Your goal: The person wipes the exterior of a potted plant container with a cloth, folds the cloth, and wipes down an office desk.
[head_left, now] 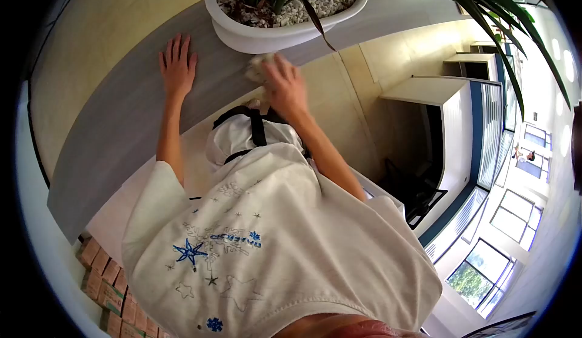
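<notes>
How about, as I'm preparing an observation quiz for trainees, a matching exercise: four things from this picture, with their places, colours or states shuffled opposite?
Things:
1. Left hand
2. Pale cloth
3. Oval pot
4. Largest filled star

Places, colours or states:
A. White, with pebbles inside
B. Blue, on the shirt
C. Flat on the grey counter
D. At the right hand's fingers

Right pairs: 1-C, 2-D, 3-A, 4-B

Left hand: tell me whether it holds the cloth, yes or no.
No, the left hand lies flat on the counter; the right hand holds the cloth.
</notes>
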A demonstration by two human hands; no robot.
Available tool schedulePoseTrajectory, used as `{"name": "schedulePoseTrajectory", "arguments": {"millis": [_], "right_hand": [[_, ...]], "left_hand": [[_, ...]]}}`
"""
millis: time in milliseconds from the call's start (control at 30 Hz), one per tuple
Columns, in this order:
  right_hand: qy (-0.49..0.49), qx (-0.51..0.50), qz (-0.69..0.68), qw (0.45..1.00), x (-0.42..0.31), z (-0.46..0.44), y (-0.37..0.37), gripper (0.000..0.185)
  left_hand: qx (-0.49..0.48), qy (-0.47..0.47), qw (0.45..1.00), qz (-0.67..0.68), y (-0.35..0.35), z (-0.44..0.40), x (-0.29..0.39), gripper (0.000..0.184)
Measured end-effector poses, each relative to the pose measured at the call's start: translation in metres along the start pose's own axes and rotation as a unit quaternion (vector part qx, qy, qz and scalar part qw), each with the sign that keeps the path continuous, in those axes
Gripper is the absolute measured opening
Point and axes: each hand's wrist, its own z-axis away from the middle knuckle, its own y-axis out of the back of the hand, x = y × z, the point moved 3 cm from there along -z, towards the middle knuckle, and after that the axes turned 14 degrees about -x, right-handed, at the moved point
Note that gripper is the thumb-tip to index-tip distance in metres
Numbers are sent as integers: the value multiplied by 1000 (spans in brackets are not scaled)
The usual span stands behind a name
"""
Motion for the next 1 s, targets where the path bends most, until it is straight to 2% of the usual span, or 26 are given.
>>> {"name": "schedulePoseTrajectory", "arguments": {"millis": [67, 133, 200, 333, 400, 433, 533, 567, 600, 700, 800, 900, 1000], "right_hand": [[-63, -8, 9, 998, 51, -3, 19, 78], [-161, -14, 25, 987, 131, -18, 53, 75], [-184, -10, 54, 981, 172, -27, 76, 72], [-224, -28, 89, 970, 167, -38, 73, 68], [-159, -34, 119, 980, 134, -33, 50, 68], [-112, 30, 88, 989, 112, -24, 38, 68], [-19, 7, 56, 998, 44, -5, 13, 75], [-20, -16, 27, 999, 21, -3, 8, 75], [23, -1, 27, 999, 5, -1, -1, 73], [29, -29, -28, 999, -22, -3, -1, 71], [13, -29, -61, 998, 11, 5, 8, 68], [-82, 11, -16, 996, 86, 14, 30, 63], [-125, 15, 41, 991, 161, 16, 69, 60]], "left_hand": [[1, 2, 1000, -8, 9, 2, 2, 54], [-13, 6, 1000, -14, 10, -3, 1, 54], [-17, 8, 1000, -11, 10, 0, 4, 55], [-4, 5, 1000, 5, 10, -3, 5, 55], [-3, 6, 1000, 11, 9, -2, 5, 54], [-2, 6, 1000, 12, 8, -2, 5, 54], [-10, 13, 1000, 8, 10, -1, 5, 54], [-17, 14, 1000, 6, 10, -1, 5, 54], [-17, 11, 1000, 8, 10, -1, 5, 54], [-10, 6, 1000, 6, 8, -4, 4, 53], [-14, -2, 1000, -5, 4, 4, -1, 54], [-44, -16, 999, 3, 12, 19, -14, 55], [-63, 6, 998, -13, 25, 25, -5, 55]]}}
